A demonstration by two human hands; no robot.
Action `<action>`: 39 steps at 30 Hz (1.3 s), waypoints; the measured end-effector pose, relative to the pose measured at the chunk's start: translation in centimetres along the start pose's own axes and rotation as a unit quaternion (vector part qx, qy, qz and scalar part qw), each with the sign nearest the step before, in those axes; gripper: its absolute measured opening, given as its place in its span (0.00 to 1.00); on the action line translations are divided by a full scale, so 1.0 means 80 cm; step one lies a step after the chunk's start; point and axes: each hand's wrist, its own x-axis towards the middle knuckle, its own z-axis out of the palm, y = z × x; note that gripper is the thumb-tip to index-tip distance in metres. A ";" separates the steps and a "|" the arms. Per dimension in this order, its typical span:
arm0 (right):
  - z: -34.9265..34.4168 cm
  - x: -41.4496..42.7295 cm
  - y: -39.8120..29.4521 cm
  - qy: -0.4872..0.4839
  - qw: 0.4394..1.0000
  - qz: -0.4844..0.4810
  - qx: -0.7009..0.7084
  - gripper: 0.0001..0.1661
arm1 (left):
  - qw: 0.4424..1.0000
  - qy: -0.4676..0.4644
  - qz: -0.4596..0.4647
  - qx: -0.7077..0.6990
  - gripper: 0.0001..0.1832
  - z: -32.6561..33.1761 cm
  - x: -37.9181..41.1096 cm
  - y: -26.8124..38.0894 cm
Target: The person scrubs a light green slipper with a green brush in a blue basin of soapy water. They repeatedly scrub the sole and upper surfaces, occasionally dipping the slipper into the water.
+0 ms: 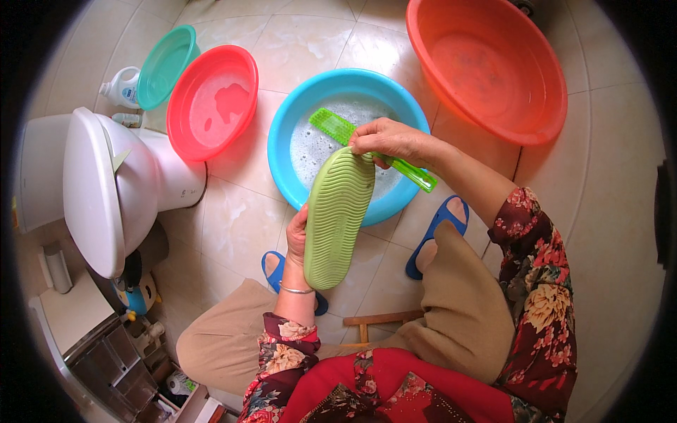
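My left hand [297, 238] grips a green slipper [341, 222] by its side, with the wavy ridged sole facing up toward me. At the slipper's far end, my right hand [391, 141] pinches the edge while also holding a bright green plastic scrubbing brush [333, 126]. The brush's bristled head lies to the left of that hand, and its handle sticks out to the right. Beneath both is a light blue basin [280, 140] of sudsy water. The slipper's near half extends past the basin's front rim.
A pink-red basin [177, 119] and a teal basin [182, 39] stand left, beside a white detergent jug [124, 87]. A large orange tub [552, 106] is at upper right. The white toilet [92, 195] is at left. Blue slippers [441, 222] are on my feet on the tiled floor [232, 222].
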 end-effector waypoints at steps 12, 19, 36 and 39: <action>-0.003 0.001 0.007 -0.005 0.999 -0.015 0.039 0.16 | 1.000 0.015 -0.001 -0.016 0.25 -0.003 0.000 -0.001; 0.001 -0.002 -0.002 -0.001 1.000 0.008 0.027 0.14 | 1.000 0.005 -0.006 -0.008 0.26 -0.001 -0.001 0.000; 0.010 -0.008 -0.016 0.027 0.999 0.021 -0.007 0.16 | 1.000 -0.024 0.004 -0.008 0.26 0.002 -0.001 0.000; 0.008 0.002 -0.008 0.037 0.998 0.025 -0.053 0.17 | 1.000 -0.018 0.007 -0.001 0.25 -0.004 -0.001 0.000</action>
